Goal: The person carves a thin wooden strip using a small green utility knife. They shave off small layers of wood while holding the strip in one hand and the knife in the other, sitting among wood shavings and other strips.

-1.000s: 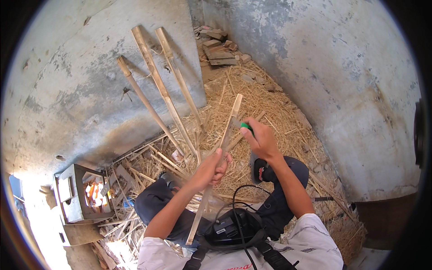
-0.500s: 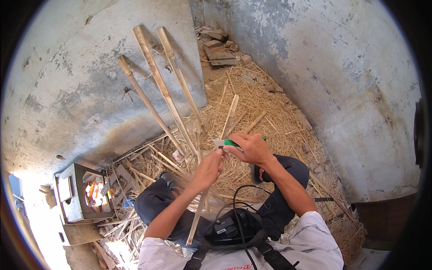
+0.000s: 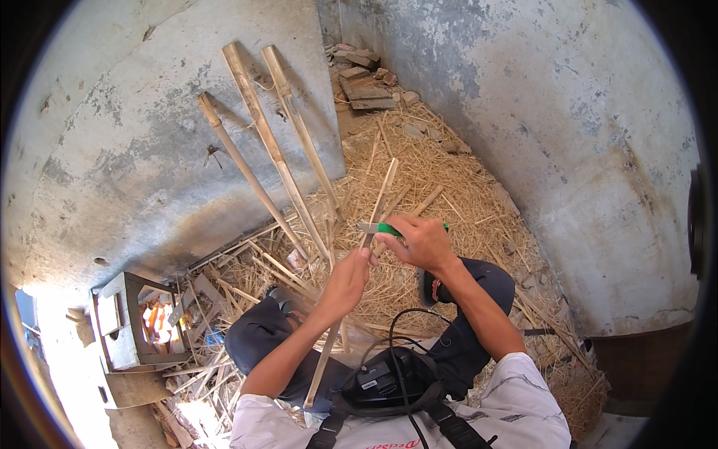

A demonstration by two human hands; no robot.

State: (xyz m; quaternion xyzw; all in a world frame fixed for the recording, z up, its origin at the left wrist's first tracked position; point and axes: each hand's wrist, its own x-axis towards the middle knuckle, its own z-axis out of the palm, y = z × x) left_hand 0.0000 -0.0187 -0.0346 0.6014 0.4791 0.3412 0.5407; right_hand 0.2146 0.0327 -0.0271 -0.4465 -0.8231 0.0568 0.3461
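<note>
Head view, the only one. Bamboo strip is held slantwise above the middle of the straw-covered floor, far end toward the floor's far corner, near end beside the left thigh. Knife, green handle, has its blade across the strip just beyond the left fingertips; looks in contact, can't tell how deep it bites.

Risks, my judgement: left thumb is right next to the edge, so a slip or a pull toward the body could cut it. A knot or crooked grain could catch the blade or make it dig in. Near end is unclamped; a loose grip would let the strip twist. Cable loops between the forearms and could snag an elbow.

Pose: left hand reaches forward and inward, fingers curled, thumb and fingertips pinching the strip. Right hand comes in from the right, wrist bent inward, fingers wrapped round the handle, thumb pointing at the strip below the blade. Forearms converge, elbows out.

Around: three bamboo poles lean on the left wall, feet near the floor's left edge; bricks in its far corner.
</note>
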